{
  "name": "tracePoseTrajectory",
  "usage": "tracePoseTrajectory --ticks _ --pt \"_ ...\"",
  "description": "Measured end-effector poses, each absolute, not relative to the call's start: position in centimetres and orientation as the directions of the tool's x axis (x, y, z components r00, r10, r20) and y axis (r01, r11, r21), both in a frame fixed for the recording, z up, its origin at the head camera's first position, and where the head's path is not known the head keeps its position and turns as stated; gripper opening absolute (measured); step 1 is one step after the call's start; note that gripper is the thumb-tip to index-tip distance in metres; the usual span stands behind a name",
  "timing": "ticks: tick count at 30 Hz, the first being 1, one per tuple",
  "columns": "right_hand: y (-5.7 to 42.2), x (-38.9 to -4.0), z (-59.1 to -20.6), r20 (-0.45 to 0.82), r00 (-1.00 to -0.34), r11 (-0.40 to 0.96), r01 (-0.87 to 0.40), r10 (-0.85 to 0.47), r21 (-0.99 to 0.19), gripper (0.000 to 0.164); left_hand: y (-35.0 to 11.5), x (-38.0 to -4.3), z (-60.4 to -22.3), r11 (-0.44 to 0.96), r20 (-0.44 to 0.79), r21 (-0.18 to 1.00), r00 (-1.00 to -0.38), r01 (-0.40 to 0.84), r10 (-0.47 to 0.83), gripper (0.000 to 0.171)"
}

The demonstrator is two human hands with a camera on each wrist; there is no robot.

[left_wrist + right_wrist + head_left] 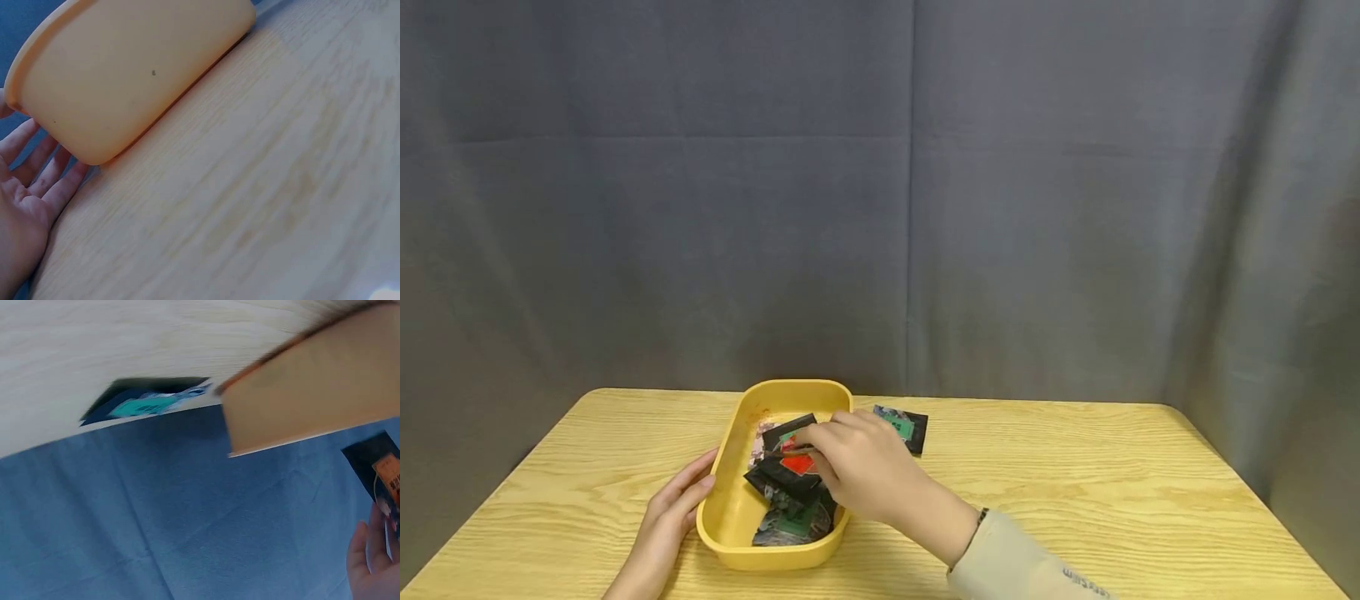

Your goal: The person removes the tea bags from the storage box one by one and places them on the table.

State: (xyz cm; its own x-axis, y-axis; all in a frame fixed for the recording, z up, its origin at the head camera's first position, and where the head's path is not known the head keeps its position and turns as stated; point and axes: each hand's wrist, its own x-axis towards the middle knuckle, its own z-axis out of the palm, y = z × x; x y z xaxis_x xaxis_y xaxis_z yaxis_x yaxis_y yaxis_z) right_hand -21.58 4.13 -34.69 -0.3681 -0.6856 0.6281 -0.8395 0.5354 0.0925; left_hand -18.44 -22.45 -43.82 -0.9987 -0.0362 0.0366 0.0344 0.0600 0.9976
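Note:
A yellow plastic bin [718, 508] stands on the table, with several black packets inside. My left hand [670, 508] touches its left side, thumb up near the rim. In the left wrist view, the fingers [59, 181] are extended against the outer wall. Over the bin, my right hand [861, 462] pinches a black packet with a red-orange label [800, 464]; the right wrist view shows this held packet [365, 456] raised past the bin's rim. Below it lies a packet with a green label [796, 523], partly covered by the others.
Another black packet with a green label [902, 427] lies on the wooden table [1075, 483], just right of the bin and partly behind my right hand. A grey curtain [1037, 208] hangs along the table's back edge.

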Motion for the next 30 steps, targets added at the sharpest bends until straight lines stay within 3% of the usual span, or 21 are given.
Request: tracePoseTrajectory --ticks 10,20,30 --pt "7.9 -22.4 -35.5 0.716 -0.306 0.591 -0.786 -0.628 0.182 0.019 -22.1 -18.6 -43.8 0.053 0.056 0.997 -0.998 0.054 -0.035 0.056" --pt "11.7 -23.7 -36.3 0.689 -0.408 0.649 -0.751 -0.600 0.121 0.025 -22.2 -18.6 -43.7 0.057 0.079 0.995 -0.996 0.078 -0.028 0.055" --pt "14.5 -25.3 -37.2 0.661 -0.431 0.674 -0.722 -0.614 0.155 0.024 -22.2 -18.6 -43.9 0.057 0.065 0.996 -0.997 0.063 -0.034 0.055"
